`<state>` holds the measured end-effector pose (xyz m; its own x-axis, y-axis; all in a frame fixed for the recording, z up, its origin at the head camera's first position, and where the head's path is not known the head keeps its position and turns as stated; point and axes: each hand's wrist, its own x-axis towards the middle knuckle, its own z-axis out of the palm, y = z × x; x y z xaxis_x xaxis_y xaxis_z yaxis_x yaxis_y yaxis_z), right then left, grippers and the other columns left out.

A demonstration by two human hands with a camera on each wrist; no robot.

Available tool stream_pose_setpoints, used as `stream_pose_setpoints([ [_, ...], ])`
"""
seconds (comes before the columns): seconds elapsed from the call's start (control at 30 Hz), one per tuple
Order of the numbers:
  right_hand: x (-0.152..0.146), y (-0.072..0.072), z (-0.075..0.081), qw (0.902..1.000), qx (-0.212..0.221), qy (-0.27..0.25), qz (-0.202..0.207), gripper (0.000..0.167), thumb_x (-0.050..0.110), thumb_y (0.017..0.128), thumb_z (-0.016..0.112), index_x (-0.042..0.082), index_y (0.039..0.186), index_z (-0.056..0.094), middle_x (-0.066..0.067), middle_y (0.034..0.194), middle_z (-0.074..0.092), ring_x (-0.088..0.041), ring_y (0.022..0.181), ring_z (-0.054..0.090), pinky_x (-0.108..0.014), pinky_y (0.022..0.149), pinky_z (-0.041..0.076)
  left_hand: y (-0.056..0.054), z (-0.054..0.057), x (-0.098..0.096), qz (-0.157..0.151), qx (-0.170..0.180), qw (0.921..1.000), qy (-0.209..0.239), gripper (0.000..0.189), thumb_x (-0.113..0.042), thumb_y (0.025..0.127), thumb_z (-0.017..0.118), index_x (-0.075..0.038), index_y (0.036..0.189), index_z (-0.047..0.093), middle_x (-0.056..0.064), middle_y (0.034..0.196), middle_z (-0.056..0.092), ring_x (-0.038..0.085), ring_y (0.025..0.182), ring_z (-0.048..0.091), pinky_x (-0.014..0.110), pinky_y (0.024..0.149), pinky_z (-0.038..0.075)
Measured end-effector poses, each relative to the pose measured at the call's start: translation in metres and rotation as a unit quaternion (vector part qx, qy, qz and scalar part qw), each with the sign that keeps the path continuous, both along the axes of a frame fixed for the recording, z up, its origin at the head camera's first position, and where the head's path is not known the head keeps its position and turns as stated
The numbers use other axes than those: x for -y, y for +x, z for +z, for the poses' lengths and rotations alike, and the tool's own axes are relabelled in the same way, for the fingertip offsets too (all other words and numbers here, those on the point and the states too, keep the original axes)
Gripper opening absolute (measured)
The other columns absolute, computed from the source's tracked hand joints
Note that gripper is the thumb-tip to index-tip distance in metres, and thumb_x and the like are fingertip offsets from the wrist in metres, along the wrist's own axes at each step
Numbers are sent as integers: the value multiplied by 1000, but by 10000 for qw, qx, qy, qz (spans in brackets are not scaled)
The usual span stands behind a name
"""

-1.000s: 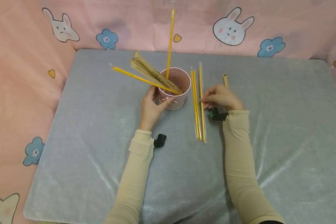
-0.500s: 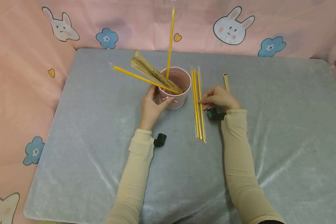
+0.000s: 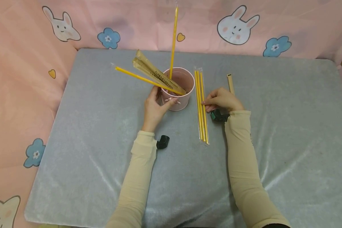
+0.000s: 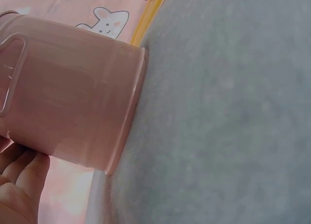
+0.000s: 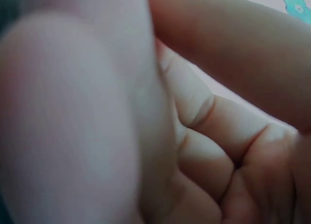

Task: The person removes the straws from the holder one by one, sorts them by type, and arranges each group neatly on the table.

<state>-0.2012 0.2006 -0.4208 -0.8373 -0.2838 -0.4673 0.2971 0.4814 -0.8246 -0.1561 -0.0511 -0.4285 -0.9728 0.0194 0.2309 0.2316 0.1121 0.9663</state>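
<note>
My left hand (image 3: 154,110) grips the near left side of a small pink bucket (image 3: 180,102), thumb in front. The bucket's side and wire handle fill much of the left wrist view. In it lean brown paper packets (image 3: 149,68) with dark print, a yellow straw (image 3: 136,77) slanting left and another straw (image 3: 174,41) standing tall. Right of the bucket, my right hand (image 3: 224,99) pinches a yellow straw (image 3: 205,126) in clear wrap, lying beside two similar straws (image 3: 198,110). Blurred fingers (image 5: 68,122) crowd the right wrist view; no straw shows there.
A beige stick (image 3: 230,83) with a dark-marked end lies beyond my right hand, partly hidden by it. The grey cloth-covered table (image 3: 88,158) meets a pink printed curtain (image 3: 148,25) at the back and left.
The right hand has slid its straw leftward until it lies close against the other two. The left hand and bucket have stayed in place.
</note>
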Motion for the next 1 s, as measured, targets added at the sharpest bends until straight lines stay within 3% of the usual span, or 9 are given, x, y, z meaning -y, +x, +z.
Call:
stream_pose_setpoints([
  [0.57, 0, 0, 2, 9997, -91, 199, -118, 18, 6, 86, 69, -12, 80, 67, -6, 59, 63, -10, 50, 60, -23, 49, 54, -1, 0, 1, -25, 41, 10000, -56, 72, -10, 77, 79, -1, 138, 43, 15, 136, 49, 17, 127, 45, 21, 105, 36],
  [1.0, -1, 0, 1, 9991, -150, 354, -168, 21, 10, 85, 70, -10, 82, 64, -4, 60, 63, -10, 51, 59, -23, 49, 52, -3, -1, -1, -48, 64, 9999, 122, 75, -3, 74, 79, 4, 138, 41, 20, 134, 49, 25, 126, 46, 23, 105, 36],
])
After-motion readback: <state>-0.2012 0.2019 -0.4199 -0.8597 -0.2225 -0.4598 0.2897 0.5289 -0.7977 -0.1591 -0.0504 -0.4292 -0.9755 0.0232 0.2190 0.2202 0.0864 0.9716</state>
